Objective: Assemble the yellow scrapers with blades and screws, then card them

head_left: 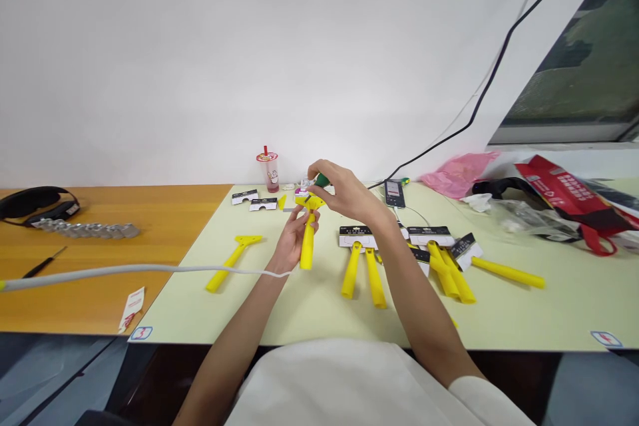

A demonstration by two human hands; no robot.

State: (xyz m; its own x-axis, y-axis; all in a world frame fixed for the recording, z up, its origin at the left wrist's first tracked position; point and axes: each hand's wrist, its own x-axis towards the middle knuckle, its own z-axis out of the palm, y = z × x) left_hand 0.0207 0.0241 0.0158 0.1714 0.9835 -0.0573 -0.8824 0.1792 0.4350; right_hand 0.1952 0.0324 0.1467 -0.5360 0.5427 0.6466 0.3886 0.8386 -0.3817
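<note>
Left hand point(290, 244): one, closed round the handle of a yellow scraper point(307, 249), held upright above the pale table point(200, 323), head uppermost. Right hand point(347, 193): curled over that head, thumb and fingers closed on one green handle point(322, 180) — I see only part of it, the fingers hide the rest.

Just behind the hands I count two loose cards point(263, 204), black and white, and one small yellow piece point(282, 202) beside them. One cup point(270, 173) with a red straw stands near the wall.

Left of the hands, one bare scraper point(229, 266) lies aslant. To the right, a carded group: at least five yellow handles point(375, 279) and at least four cards point(430, 235) — the right forearm covers part, so I cannot give a full tally. One phone point(394, 194) lies behind them.

Farther right: one pink bag point(459, 174), one red bag point(569, 196), some clear plastic. Two numbered labels point(141, 333), one near each front corner.

On the wooden table point(164, 219), far left, I log one black headset point(40, 203), one metal chain point(87, 229), one screwdriver point(44, 262), one paper tag point(132, 309). One pale cable point(150, 269) crosses to the left wrist.
</note>
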